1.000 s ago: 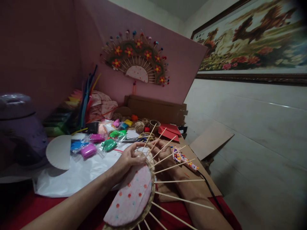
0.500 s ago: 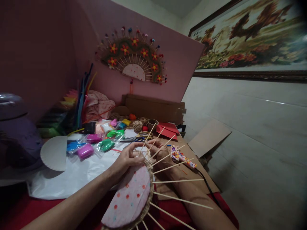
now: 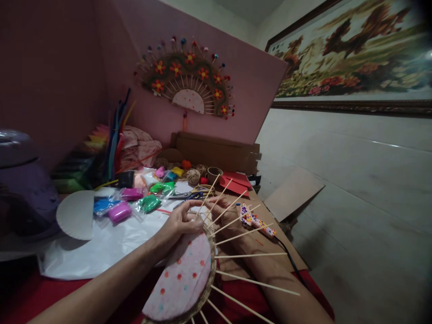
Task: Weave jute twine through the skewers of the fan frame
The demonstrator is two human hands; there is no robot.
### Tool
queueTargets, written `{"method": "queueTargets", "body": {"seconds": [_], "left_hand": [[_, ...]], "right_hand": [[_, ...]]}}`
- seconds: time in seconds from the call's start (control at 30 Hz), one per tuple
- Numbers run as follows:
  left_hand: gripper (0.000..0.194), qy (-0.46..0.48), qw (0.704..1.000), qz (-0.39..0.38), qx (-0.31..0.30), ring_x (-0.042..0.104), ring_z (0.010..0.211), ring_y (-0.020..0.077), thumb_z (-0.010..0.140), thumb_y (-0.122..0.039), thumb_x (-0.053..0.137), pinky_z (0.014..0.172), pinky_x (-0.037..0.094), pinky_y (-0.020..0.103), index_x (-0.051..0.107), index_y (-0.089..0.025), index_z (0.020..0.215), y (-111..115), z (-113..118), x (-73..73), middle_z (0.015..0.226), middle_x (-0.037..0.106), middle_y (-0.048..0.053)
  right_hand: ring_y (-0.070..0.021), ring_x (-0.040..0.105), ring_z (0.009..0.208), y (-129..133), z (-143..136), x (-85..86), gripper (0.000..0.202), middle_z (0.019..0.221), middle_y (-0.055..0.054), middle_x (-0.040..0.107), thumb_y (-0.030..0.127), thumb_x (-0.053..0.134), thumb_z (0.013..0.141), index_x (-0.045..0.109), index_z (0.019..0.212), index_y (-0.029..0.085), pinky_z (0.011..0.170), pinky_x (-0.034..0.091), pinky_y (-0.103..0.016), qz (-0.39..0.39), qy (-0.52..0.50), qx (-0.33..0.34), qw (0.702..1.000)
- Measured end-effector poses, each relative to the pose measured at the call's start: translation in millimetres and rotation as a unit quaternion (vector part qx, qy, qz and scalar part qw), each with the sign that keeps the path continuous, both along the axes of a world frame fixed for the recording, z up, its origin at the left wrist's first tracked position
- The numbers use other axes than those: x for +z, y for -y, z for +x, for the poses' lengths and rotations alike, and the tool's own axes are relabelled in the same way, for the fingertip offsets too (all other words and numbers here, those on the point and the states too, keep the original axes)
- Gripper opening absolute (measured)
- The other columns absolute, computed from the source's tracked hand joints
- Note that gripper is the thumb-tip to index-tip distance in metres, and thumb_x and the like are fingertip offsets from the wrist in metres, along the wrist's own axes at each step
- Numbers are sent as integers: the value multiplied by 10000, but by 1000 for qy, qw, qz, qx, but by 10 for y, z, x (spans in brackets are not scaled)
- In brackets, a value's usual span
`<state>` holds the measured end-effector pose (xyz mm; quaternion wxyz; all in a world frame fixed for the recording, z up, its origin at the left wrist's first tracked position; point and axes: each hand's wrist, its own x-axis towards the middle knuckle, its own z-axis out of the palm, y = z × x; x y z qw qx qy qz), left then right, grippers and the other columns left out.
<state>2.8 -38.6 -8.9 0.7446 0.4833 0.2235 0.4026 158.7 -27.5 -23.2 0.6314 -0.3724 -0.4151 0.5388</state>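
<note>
Pink board (image 3: 236,108) is noted behind a red-covered counter (image 3: 27,292). A dotted half-disc (image 3: 182,274), cord-rimmed and fanned with thin sticks (image 3: 253,256), is held over the near side. Its upper end is clamped by the left hand's (image 3: 182,220) fingers, thumb on the face; the right hand's (image 3: 226,218) fingers are curled beyond the sticks — their closure and hold cannot be determined. Coloured packets (image 3: 120,212) are laid leftward.

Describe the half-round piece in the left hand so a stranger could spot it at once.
Find the red cloth at the bottom of the view. Above it, the left hand holds the upper end of a half-round piece faced in pale, dotted material. Unlike the flower-decked fan on the pink backdrop, it has bare-tipped sticks radiating from its cord-edged curve.
</note>
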Motion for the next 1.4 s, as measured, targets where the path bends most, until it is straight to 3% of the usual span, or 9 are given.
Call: {"method": "queueTargets", "body": {"seconds": [0.2,0.4,0.57,0.8,0.97,1.07,1.3,1.4], "left_hand": [[576,-2,1000,3,13,585,517,145,619,-233,752,592,456,281,525,-167,1145,-8,-1,4,592,605,-15],[568,-14,1000,7,26,582,518,149,616,-250,754,560,437,265,542,-165,1136,-6,0,8,561,581,-26],[574,-18,999,1,31,579,517,144,617,-251,754,553,433,259,538,-175,1144,21,9,39,579,589,-22],[612,-22,999,5,31,586,530,150,625,-251,746,558,440,266,510,-172,1184,24,14,39,598,602,-9],[643,-22,999,3,40,607,548,166,614,-260,752,566,450,273,494,-167,1195,28,19,25,604,618,-2],[638,-19,999,-3,40,612,539,171,607,-268,758,569,457,283,500,-172,1182,31,18,21,613,631,1],[620,-15,999,0,37,629,576,187,614,-251,761,555,451,272,509,-179,1176,6,18,-25,641,644,17],[621,-15,999,-5,36,630,588,185,610,-247,766,563,452,271,512,-179,1173,8,26,-26,652,645,17]], "right_hand": [[-37,243,379,-42,33,-10,222,433,89,363,340,746,653,629,715,162,374,139,-200,5,9,39,999],[-61,280,384,-104,53,-49,267,468,57,414,435,722,653,621,696,192,380,152,-222,13,-3,94,995],[-77,216,386,-57,39,5,182,462,65,331,401,703,672,617,645,243,400,132,-254,9,-5,96,995],[-123,374,480,-91,59,-43,111,609,0,517,354,705,665,626,650,278,471,287,-296,15,12,94,995],[-104,289,411,-89,60,-28,122,517,34,443,373,703,678,626,672,279,425,234,-284,-8,45,96,994],[-92,265,391,-77,43,-15,98,487,49,417,315,720,667,633,653,273,405,214,-268,-13,26,89,996],[-105,397,461,-82,13,-7,76,573,21,529,239,696,668,638,624,258,453,308,-268,-14,-22,73,997],[-84,359,422,-58,-3,37,69,518,36,502,208,708,638,643,626,228,423,278,-254,-28,-41,65,997]]}}
